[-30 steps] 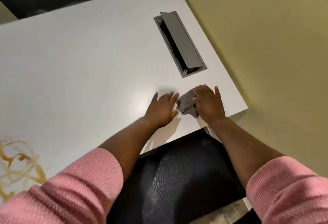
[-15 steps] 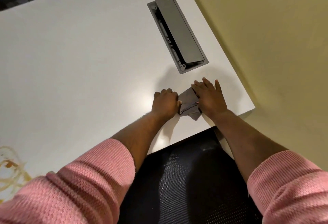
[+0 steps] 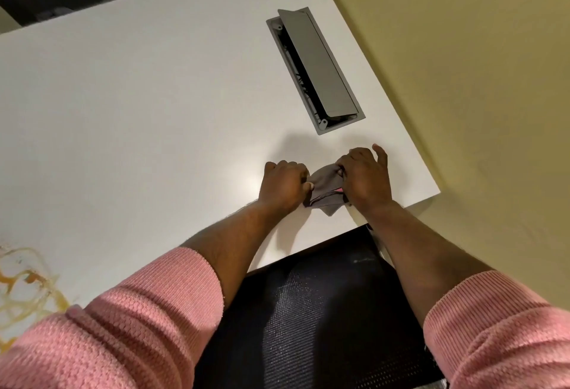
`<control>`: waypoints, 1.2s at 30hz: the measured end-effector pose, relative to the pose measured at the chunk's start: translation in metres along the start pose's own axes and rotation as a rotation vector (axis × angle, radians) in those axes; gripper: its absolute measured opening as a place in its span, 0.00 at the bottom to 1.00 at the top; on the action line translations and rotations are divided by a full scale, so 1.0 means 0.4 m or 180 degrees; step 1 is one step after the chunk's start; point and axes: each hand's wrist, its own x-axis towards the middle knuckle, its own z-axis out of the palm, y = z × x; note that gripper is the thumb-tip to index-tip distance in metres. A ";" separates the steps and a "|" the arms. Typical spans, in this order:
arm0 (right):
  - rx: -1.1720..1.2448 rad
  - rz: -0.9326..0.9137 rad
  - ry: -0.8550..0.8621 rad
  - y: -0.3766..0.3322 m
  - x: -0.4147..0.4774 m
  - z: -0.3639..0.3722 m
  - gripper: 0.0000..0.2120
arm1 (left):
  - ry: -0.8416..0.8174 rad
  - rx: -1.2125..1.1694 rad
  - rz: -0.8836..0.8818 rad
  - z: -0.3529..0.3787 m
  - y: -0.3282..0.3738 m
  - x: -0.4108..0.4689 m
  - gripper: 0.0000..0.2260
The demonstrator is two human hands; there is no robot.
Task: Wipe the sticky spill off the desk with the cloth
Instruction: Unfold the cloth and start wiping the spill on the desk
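Head view: both hands' fingers curled tight on grey cloth (cable box lid ajar).

Both hands gripped the grey cloth on the white desk, just on the near side of the open cable hatch. The left hand was curled on one end of the cloth, the right hand clenched on the other end, nearer the hatch's lower corner. Far to the left of the hatch, at the desk's near edge, lay the amber spill, well apart from the cloth. Pink sleeves covered both upper forearms.
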 end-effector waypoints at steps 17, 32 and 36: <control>-0.0078 -0.0048 0.0487 -0.479 -0.147 -0.190 0.13 | 0.0719 -0.0070 0.0327 -0.392 -0.171 -0.335 0.03; -0.0072 -0.0564 0.0507 -1.090 -0.351 -0.169 0.14 | 0.1189 -0.0237 0.0061 -0.680 -0.558 -0.840 0.06; -0.0119 -0.0757 0.0430 -1.208 -0.395 -0.126 0.12 | 0.1019 -0.0157 -0.0085 -0.690 -0.669 -0.940 0.06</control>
